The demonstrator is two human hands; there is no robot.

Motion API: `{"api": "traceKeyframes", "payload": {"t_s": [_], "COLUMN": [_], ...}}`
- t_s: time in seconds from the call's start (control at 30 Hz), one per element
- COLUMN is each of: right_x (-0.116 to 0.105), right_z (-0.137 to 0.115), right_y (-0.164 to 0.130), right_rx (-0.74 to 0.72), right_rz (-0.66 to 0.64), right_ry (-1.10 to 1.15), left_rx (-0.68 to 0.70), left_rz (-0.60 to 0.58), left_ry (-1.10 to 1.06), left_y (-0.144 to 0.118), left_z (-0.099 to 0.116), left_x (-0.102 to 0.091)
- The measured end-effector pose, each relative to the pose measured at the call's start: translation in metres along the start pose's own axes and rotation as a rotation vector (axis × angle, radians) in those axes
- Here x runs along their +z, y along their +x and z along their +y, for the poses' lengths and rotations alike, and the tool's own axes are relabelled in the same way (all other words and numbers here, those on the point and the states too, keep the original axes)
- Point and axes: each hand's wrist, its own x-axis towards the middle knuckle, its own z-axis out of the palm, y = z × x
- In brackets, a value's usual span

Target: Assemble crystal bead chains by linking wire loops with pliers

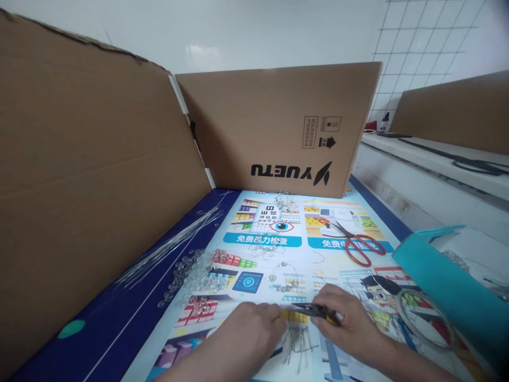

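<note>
Pliers (314, 310) sit low on the mat (278, 254), gripped in the closed right hand (350, 329), nose meeting the left hand (246, 334) pinching wire pins (296, 345); some beaded loops (282, 278) lie finished, loose beads (191, 273) remain

Pliers (314, 310): small, dark metal jaws, yellow handles. Held in right hand (350, 329), lying nearly flat just above the table, jaws pointing left toward left hand (246, 331). Jaw tips meet the left fingertips; what is pinched there is too small to tell. Wire pins (296, 345): thin, short, silvery, in a loose fanned pile on the poster directly below and between both hands, partly covered by them.
</note>
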Motion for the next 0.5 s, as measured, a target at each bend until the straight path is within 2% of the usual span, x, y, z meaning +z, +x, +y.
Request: {"api": "traceKeyframes", "payload": {"t_s": [0.27, 0.4, 0.5], "right_x": [0.002, 0.000, -0.001], "right_z": [0.004, 0.001, -0.001], "right_y": [-0.001, -0.001, -0.001], "right_rx": [-0.010, 0.004, 0.010], "right_rz": [0.004, -0.011, -0.008], "right_ry": [-0.013, -0.008, -0.014], "left_rx": [0.076, 0.044, -0.001], "left_rz": [-0.009, -0.033, -0.022], "left_ry": [0.164, 0.134, 0.030], "left_y": [0.004, 0.003, 0.000], "left_z": [0.007, 0.000, -0.007], "left_x": [0.005, 0.005, 0.003]}}
